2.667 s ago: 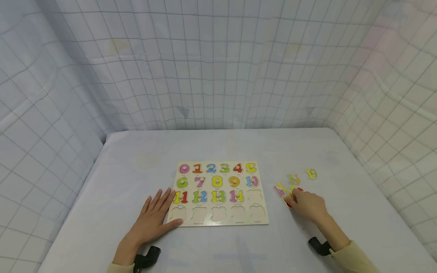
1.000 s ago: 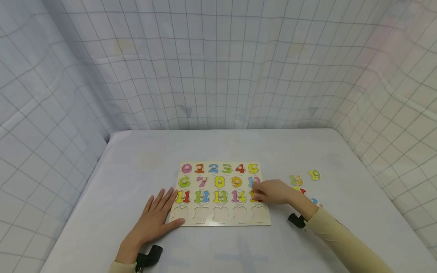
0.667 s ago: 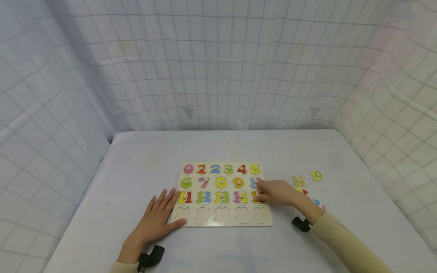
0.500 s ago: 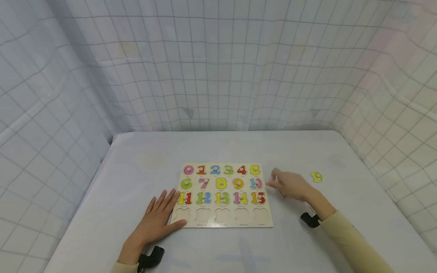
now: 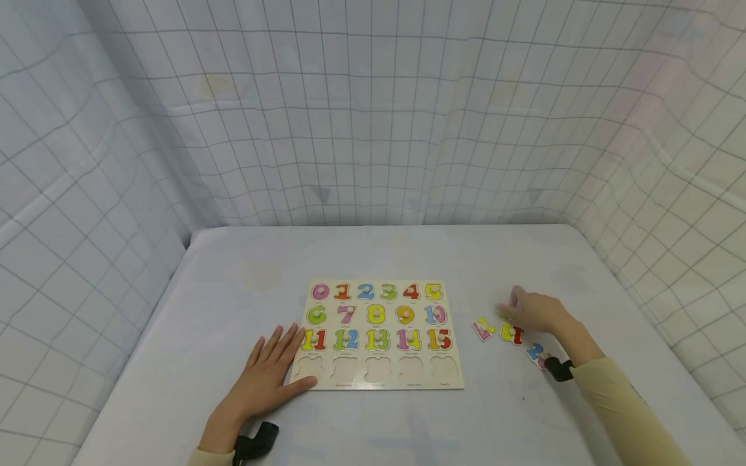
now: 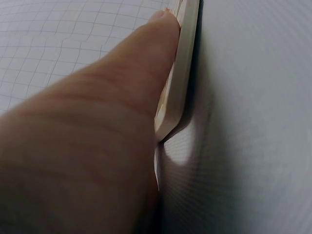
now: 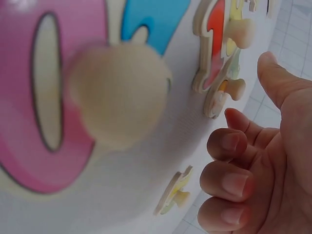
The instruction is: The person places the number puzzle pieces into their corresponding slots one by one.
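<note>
My left hand (image 5: 262,378) lies flat with spread fingers at the left edge of the wooden number puzzle board (image 5: 359,382); in the left wrist view its thumb (image 6: 141,63) touches the board's edge. Numbers 0 to 15 fill the upper rows, and the bottom row shows bare recesses. My right hand (image 5: 539,314) hovers right of the board over the 16 piece (image 7: 222,95), which it mostly covers in the head view. Thumb and index fingertip stand apart near that piece's knob (image 7: 237,89), the other fingers loosely curled, holding nothing.
Close by lie the 17 piece (image 5: 483,329), the 18 piece (image 5: 511,333) and the 20 piece (image 5: 535,354), partly behind the black wrist camera (image 5: 559,369). The 19 piece (image 7: 174,192) shows beyond the fingers. White grid cloth (image 5: 373,129) walls surround the table.
My right hand brought the 15 piece onto the board, let go of it in its recess, and moved right to the loose pieces. My left hand stayed on the board.
</note>
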Tool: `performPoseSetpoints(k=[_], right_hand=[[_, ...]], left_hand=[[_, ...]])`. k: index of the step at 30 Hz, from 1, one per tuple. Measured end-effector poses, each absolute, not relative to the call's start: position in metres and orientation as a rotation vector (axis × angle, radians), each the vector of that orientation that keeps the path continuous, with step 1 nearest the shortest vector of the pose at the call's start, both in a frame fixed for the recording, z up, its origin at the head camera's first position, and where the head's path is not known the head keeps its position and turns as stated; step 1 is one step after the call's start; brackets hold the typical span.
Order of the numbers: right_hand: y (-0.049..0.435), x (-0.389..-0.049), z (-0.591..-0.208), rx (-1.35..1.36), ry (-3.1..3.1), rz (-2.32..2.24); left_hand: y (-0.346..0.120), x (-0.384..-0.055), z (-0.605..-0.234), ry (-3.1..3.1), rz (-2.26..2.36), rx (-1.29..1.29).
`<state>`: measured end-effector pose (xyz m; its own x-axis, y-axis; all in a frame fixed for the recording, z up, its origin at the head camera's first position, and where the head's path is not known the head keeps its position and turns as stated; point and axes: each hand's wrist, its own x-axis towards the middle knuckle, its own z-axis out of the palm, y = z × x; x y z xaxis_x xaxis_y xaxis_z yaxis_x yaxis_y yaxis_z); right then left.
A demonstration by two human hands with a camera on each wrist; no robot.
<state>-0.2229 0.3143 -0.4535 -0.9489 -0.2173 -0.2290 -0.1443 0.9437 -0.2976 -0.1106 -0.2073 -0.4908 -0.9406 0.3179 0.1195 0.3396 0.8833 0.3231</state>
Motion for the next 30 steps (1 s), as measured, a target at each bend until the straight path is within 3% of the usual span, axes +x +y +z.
performPoseSetpoints(k=[30], right_hand=[[0.324,-0.232,-0.461,-0.380,2.766,-0.543]], left_hand=[[-0.208,-0.111,-0.488,-3.050,-0.519,-0.505]])
